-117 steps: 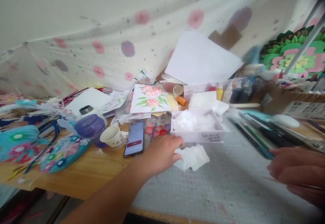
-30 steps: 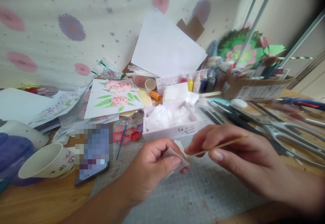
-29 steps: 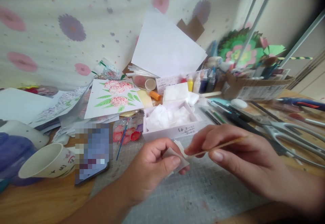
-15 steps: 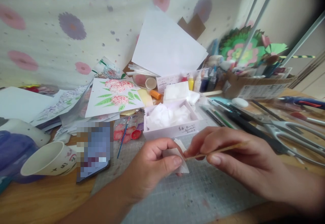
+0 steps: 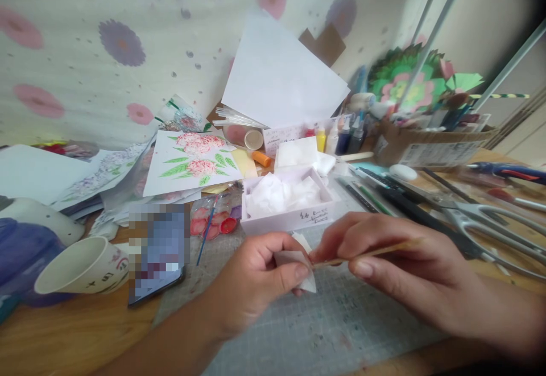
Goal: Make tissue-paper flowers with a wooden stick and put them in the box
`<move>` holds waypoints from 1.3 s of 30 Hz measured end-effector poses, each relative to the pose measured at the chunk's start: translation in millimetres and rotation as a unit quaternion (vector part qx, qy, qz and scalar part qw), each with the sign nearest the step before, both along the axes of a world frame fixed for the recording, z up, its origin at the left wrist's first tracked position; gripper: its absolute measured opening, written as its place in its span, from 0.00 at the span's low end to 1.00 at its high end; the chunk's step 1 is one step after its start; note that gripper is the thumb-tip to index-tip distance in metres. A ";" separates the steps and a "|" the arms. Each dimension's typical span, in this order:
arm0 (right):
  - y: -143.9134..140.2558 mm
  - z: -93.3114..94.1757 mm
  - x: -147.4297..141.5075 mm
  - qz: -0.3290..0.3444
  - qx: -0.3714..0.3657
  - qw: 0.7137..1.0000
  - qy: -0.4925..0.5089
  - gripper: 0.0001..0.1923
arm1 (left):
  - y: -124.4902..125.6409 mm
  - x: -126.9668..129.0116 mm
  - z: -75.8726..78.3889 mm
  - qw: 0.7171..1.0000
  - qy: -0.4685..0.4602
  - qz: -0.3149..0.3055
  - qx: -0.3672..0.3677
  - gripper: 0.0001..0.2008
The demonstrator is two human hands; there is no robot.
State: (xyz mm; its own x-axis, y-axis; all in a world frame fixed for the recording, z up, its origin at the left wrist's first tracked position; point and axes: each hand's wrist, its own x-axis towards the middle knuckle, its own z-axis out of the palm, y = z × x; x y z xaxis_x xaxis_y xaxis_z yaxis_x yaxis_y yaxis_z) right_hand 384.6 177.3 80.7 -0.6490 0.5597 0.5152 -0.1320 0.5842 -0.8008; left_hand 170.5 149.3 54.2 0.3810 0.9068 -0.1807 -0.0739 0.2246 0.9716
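Counts on your bench

You have one paper cup (image 5: 79,266), one phone (image 5: 157,253), one white box (image 5: 289,201), one wooden stick (image 5: 370,250), one scissors (image 5: 482,222), two hands.

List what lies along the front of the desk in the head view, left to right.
Paper cup → phone → left hand → white paper piece → thin wooden stick → right hand

Over a grey cutting mat (image 5: 324,330), the left hand (image 5: 256,285) pinched a small white paper piece (image 5: 298,262) while the right hand (image 5: 396,268) pressed a thin wooden stick (image 5: 371,251) against it, near a white box (image 5: 290,205).
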 end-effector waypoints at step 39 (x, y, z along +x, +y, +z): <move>-0.1 2.9 -1.9 -0.022 -0.005 1.000 0.000 0.07 | 1.2 -5.1 -2.2 0.999 -0.027 0.004 0.018 0.09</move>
